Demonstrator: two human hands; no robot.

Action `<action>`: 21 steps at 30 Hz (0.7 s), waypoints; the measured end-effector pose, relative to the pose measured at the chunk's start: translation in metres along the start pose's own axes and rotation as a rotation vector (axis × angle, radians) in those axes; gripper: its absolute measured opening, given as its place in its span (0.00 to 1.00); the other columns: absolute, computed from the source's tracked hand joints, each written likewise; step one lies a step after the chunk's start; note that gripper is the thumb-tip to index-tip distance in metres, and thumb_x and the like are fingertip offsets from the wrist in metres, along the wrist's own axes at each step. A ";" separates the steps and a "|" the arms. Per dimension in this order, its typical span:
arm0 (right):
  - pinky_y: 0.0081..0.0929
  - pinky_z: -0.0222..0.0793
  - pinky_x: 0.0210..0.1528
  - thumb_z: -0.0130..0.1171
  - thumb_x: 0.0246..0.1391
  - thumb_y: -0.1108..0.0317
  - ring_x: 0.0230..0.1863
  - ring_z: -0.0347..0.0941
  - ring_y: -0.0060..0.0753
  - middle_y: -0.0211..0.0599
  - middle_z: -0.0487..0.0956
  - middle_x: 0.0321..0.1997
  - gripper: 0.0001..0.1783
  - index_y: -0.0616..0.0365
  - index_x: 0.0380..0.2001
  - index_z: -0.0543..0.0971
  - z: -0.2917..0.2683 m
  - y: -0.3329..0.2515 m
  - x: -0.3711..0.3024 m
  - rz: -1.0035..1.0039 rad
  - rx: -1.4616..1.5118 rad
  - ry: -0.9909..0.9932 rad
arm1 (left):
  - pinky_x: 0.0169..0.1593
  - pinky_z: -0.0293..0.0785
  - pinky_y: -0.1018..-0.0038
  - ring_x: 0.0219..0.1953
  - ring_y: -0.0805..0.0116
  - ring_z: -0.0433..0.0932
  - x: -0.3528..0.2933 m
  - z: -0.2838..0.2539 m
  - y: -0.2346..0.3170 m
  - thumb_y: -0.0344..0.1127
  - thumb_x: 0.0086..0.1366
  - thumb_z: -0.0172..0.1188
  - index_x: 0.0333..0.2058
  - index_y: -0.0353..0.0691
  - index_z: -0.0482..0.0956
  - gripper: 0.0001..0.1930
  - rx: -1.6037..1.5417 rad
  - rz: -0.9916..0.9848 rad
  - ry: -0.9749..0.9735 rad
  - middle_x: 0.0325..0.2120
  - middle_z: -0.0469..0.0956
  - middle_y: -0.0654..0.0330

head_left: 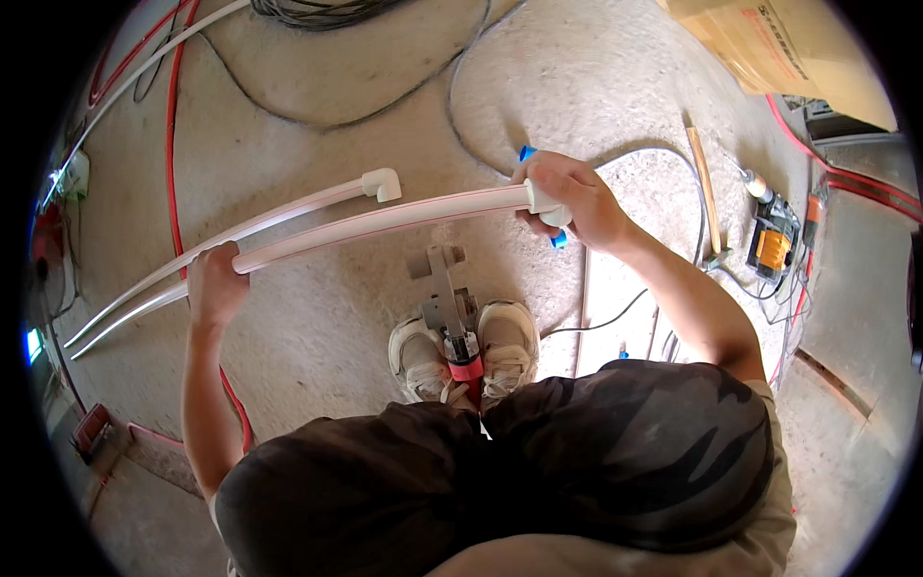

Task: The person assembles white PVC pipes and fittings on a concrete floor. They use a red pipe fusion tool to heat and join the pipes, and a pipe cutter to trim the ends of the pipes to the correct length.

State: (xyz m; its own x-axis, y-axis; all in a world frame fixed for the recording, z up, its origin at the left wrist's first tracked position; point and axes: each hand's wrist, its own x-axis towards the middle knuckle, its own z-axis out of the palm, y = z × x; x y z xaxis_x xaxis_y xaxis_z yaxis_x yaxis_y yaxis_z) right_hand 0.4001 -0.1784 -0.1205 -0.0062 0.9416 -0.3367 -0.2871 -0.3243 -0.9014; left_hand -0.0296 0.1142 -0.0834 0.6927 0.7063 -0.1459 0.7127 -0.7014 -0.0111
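My left hand (217,285) is wrapped round a long white pipe (385,226) with a thin red line along it. At the pipe's right end, my right hand (577,204) grips a white pipe fitting (543,200), its fingers partly hiding it. Small blue pieces show above and below that hand; I cannot tell whether they belong to the fitting. Just beyond lies a second white pipe (298,204) ending in a white elbow (382,184). Between my shoes stands a pipe-welding tool (447,313) with a red handle, touched by neither hand.
A wooden-handled hammer (705,188) and a yellow-black power drill (772,245) lie to the right. Behind them is a cardboard box (798,53). Dark cables (336,125) and a red hose (173,125) cross the concrete floor (317,365).
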 end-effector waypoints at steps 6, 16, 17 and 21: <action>0.21 0.70 0.37 0.54 0.71 0.54 0.37 0.72 0.21 0.36 0.77 0.42 0.17 0.59 0.42 0.76 -0.003 -0.004 0.022 -0.132 0.241 -0.101 | 0.32 0.74 0.50 0.29 0.37 0.80 0.001 0.008 -0.002 0.29 0.55 0.64 0.21 0.37 0.77 0.07 -0.039 0.009 -0.050 0.23 0.79 0.42; 0.19 0.61 0.29 0.53 0.72 0.48 0.29 0.65 0.16 0.23 0.69 0.28 0.23 0.53 0.27 0.74 0.005 0.015 0.037 -0.105 0.123 -0.141 | 0.35 0.74 0.49 0.31 0.37 0.80 0.003 0.006 -0.007 0.29 0.55 0.64 0.21 0.37 0.79 0.06 -0.048 -0.034 -0.173 0.24 0.80 0.42; 0.19 0.61 0.30 0.53 0.72 0.48 0.29 0.65 0.16 0.23 0.70 0.28 0.24 0.53 0.27 0.74 0.006 0.016 0.038 -0.100 0.120 -0.130 | 0.35 0.74 0.49 0.32 0.37 0.80 0.003 0.007 -0.007 0.29 0.56 0.64 0.21 0.36 0.79 0.06 -0.047 -0.045 -0.183 0.24 0.80 0.42; 0.20 0.64 0.30 0.51 0.73 0.46 0.29 0.68 0.18 0.26 0.73 0.29 0.25 0.55 0.29 0.76 0.005 0.014 0.034 -0.085 0.124 -0.015 | 0.35 0.74 0.50 0.32 0.37 0.80 0.004 0.004 0.000 0.30 0.56 0.65 0.21 0.36 0.79 0.07 -0.047 -0.059 -0.202 0.24 0.80 0.42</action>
State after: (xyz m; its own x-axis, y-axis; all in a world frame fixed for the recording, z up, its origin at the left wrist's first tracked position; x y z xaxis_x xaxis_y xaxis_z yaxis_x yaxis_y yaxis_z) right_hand 0.3916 -0.1506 -0.1432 0.0088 0.9667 -0.2558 -0.4033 -0.2307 -0.8855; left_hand -0.0273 0.1170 -0.0882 0.6165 0.7093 -0.3419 0.7593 -0.6504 0.0198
